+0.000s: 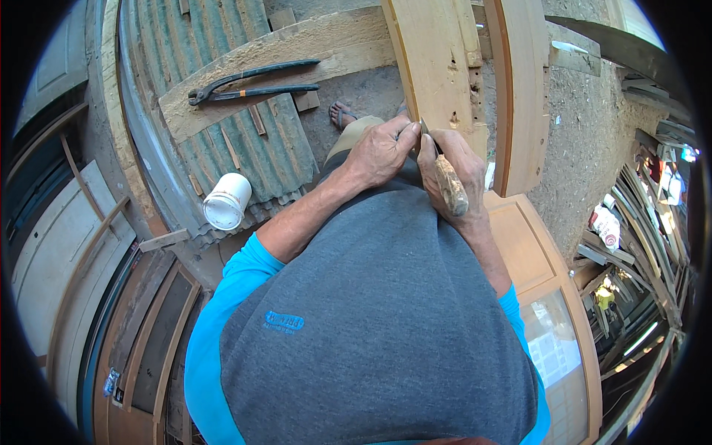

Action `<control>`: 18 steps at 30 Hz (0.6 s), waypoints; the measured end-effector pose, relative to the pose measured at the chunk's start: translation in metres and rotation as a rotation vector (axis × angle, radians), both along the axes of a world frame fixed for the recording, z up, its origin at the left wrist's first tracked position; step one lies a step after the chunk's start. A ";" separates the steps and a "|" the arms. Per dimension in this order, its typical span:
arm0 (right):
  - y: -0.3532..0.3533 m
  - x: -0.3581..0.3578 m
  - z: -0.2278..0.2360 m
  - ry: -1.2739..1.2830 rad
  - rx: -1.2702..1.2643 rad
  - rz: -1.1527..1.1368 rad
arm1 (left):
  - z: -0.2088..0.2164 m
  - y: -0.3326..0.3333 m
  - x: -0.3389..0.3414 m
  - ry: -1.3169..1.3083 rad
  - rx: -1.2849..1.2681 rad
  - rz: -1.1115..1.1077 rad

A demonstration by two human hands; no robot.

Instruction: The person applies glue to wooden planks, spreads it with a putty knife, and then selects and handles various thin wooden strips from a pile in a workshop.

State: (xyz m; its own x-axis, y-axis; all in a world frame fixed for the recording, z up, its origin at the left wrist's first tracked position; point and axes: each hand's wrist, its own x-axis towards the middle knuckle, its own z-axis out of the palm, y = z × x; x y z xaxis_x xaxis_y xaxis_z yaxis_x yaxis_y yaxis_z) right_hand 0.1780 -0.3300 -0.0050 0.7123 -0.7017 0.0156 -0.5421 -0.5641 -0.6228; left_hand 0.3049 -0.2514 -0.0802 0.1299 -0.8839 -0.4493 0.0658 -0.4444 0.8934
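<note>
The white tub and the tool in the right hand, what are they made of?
White tub: probably smooth plastic, by its slightly shiny sides. Tool in the right hand: handle likely worn wood, mottled and brown; blade probably metal, thin and grey, but partly hidden.

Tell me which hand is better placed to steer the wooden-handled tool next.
Probably the right hand: the tool's handle lies along it, butt end toward the wrist. The left hand is up by the blade near the plank, so it seems better placed to steady.
</note>
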 end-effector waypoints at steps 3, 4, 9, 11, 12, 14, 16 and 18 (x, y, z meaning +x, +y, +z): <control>-0.001 -0.001 -0.001 0.008 0.040 -0.010 | -0.002 0.000 0.001 0.004 0.002 -0.012; 0.000 0.000 0.000 0.012 0.048 -0.012 | -0.002 0.000 0.001 0.009 0.002 -0.012; 0.000 0.003 -0.004 -0.030 0.022 -0.008 | -0.003 0.000 0.001 -0.016 -0.046 0.000; 0.003 0.005 -0.007 -0.061 -0.024 -0.012 | -0.006 0.001 0.000 -0.038 -0.081 0.000; 0.004 0.006 -0.008 -0.035 -0.037 0.000 | -0.007 0.001 0.000 -0.049 -0.099 0.003; 0.007 0.006 -0.008 0.017 -0.063 0.026 | -0.007 0.000 0.000 -0.034 -0.104 -0.002; 0.008 0.006 -0.009 0.009 -0.060 -0.005 | -0.009 0.002 0.000 -0.025 -0.112 -0.007; 0.008 0.007 -0.011 -0.001 -0.067 -0.017 | -0.011 0.003 -0.002 -0.027 -0.128 -0.001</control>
State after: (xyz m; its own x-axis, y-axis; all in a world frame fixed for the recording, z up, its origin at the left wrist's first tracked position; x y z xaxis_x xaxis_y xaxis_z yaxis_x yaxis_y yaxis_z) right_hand 0.1848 -0.3223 -0.0159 0.7000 -0.7113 0.0635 -0.5517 -0.5951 -0.5844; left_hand 0.3029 -0.2489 -0.0911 0.1389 -0.9339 -0.3294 0.0408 -0.3269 0.9442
